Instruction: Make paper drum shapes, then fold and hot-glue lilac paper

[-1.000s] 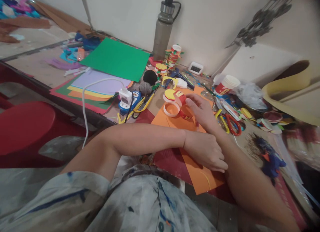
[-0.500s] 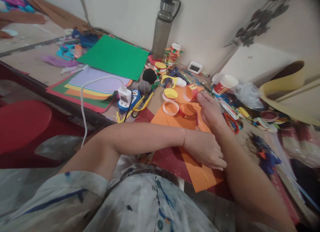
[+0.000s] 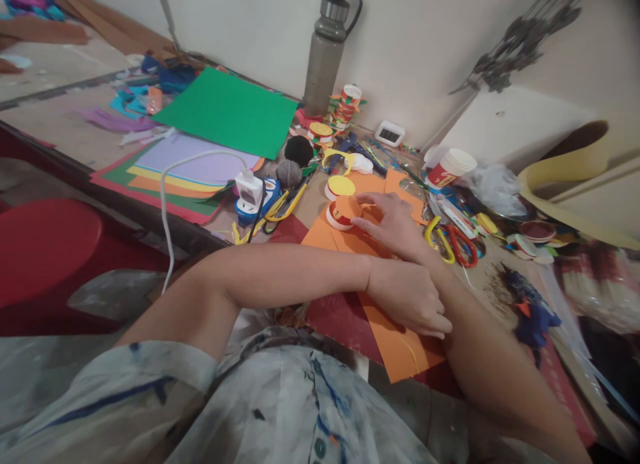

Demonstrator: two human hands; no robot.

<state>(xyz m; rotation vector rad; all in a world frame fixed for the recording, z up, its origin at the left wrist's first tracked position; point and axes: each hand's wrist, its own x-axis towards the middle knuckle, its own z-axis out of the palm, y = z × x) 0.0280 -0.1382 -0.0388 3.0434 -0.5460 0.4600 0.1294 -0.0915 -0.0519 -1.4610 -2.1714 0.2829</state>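
My right hand (image 3: 393,224) reaches in from the right, its thumb and fingers closed around a red paper-cup ring (image 3: 341,214) with an orange paper disc (image 3: 347,205). This ring sits at a white-rimmed ring (image 3: 339,225); how far one is inside the other I cannot tell. Just behind stands a ring with a yellow paper top (image 3: 340,187). My left hand (image 3: 410,297) lies curled over an orange paper sheet (image 3: 395,347), close to my right forearm. Its fingertips are tucked out of sight, and anything in them is hidden.
Yellow-handled scissors (image 3: 440,241) and red-handled scissors (image 3: 462,245) lie right of my hand. A tall bottle (image 3: 323,71) stands by the wall. Leftward are a green sheet (image 3: 230,111), stacked coloured paper (image 3: 185,161) and a blue power socket (image 3: 260,201) with a white cable.
My right hand has moved left and towards me, bringing the red cup ring to the white-rimmed one. The yellow-handled scissors are uncovered. My left hand has hardly moved.
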